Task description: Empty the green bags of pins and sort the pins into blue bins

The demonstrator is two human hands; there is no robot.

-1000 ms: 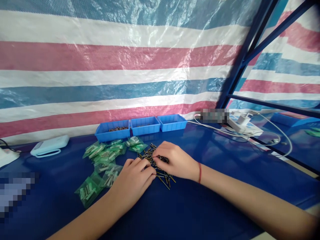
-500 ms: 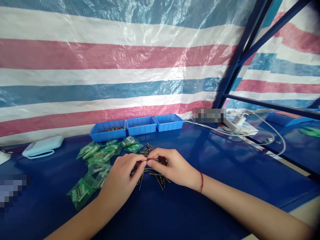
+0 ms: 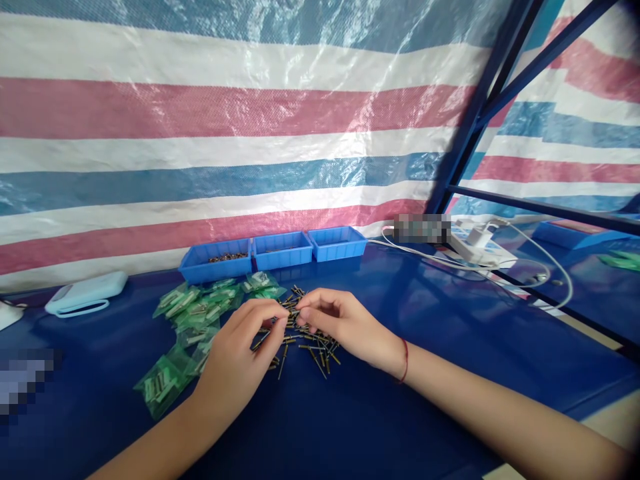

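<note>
Above a loose pile of thin metal pins with brass-coloured sleeves, my left hand is closed in a pinch of thumb and forefinger. Whatever is between those fingertips is too small to make out. Facing it from the right, my right hand also has thumb and forefinger pinched together, its other fingers curled beneath. A small gap separates the two sets of fingertips. Several green plastic bags with pale pieces inside lie beside and behind my left hand, which hides part of them.
Along the striped sheet stand three blue bins; the left one holds small copper-coloured parts. A light blue power bank-like case lies at left. White cables and a power strip are at right, near a blue metal frame.
My fingertips were touching and have come slightly apart. My left hand has shifted a little left, and more of the pin pile shows between the hands.
</note>
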